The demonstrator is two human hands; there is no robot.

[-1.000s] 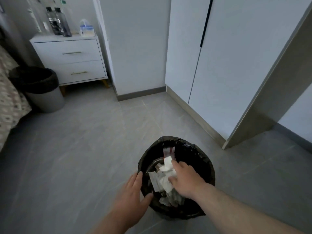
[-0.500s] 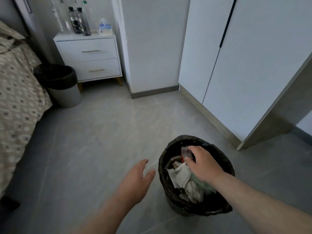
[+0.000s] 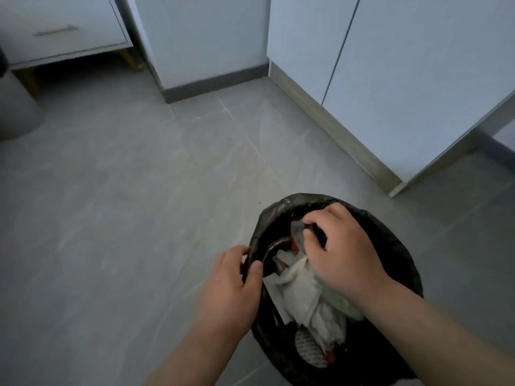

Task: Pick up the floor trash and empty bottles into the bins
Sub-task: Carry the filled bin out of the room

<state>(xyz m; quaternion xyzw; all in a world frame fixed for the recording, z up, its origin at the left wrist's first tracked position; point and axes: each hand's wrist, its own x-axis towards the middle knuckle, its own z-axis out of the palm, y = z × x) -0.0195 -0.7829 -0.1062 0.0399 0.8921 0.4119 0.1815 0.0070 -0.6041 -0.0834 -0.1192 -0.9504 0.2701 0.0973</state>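
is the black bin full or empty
Nearly full: crumpled paper is heaped close to the bin rim. The left hand grips the liner edge; the right hand pinches a wrapper.

I look down at a black-lined bin [image 3: 278,210] on grey floor [image 3: 139,218]. The left hand [image 3: 228,288] grips its liner rim; the right hand [image 3: 344,253] pinches a clear wrapper [image 3: 297,232] above crumpled white paper [image 3: 301,298].

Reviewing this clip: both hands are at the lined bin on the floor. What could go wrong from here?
1. The left hand grips the rim of the black plastic bin liner; a tug could pull it off the bin or tear it.
2. Crumpled white tissues are heaped near the rim, so the right hand, which seems to pinch a clear plastic wrapper, might push some onto the grey tiled floor.
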